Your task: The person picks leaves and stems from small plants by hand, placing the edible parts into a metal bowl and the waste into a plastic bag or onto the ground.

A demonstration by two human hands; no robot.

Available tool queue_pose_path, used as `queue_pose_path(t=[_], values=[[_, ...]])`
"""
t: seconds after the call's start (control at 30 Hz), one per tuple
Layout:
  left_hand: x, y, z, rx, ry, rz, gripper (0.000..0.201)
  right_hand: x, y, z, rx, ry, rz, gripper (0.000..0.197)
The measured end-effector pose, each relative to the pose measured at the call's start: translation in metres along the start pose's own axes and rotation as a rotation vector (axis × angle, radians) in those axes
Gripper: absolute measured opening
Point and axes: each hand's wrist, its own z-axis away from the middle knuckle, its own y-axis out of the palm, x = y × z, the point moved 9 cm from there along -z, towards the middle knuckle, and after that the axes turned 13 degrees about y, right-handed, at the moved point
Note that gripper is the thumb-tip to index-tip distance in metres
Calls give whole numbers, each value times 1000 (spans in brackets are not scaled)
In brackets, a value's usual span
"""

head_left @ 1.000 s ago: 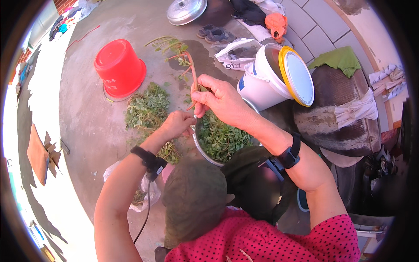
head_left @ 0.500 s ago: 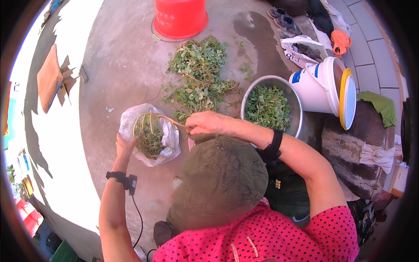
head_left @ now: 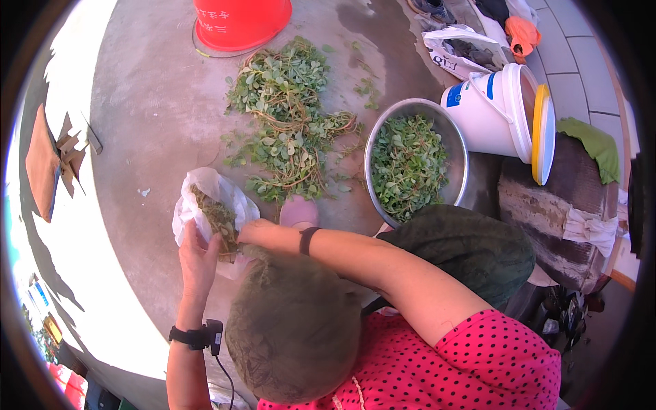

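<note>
A white plastic bag (head_left: 190, 199) stands open on the concrete, holding a tangle of thin greenish-brown stems (head_left: 217, 220). My left hand (head_left: 196, 256) is at the bag's near left side, touching it, with thumb and fingers apart. Reaching across from the right, my right hand (head_left: 253, 231) is at the bag's right edge beside the stems. Its fingertips are hidden, so any hold cannot be made out. Beyond the bag lies a heap of leafy green plants (head_left: 283, 113) with reddish stems. Picked leafy greens (head_left: 410, 164) fill much of a steel basin (head_left: 461, 160) on the right.
A red bucket (head_left: 242, 20) stands at the far side. Right of the basin, a white bucket (head_left: 485, 113) lies tipped, with a yellow-rimmed lid (head_left: 543, 137). A pink shoe (head_left: 298, 210) is near the heap. Cardboard (head_left: 42, 164) lies left in sunlight. My hat (head_left: 294, 328) blocks some view.
My right hand has moved left and down to the bag. The long stem it held, arching out of the bag, is no longer seen. The view has shifted, and my left hand's fingers now point upward.
</note>
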Motion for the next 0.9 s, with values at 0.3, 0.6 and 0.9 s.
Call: queue_pose_path(t=[0.3, 0.6, 0.9], values=[[40, 35, -9, 321, 219, -740, 38, -99, -137, 23, -445, 813, 112, 30], [37, 17, -47, 441, -119, -677, 33, -120, -158, 33, -278, 1051, -689, 17], [-86, 17, -85, 156, 223, -45, 29, -25, -232, -6, -100, 619, -770, 12]])
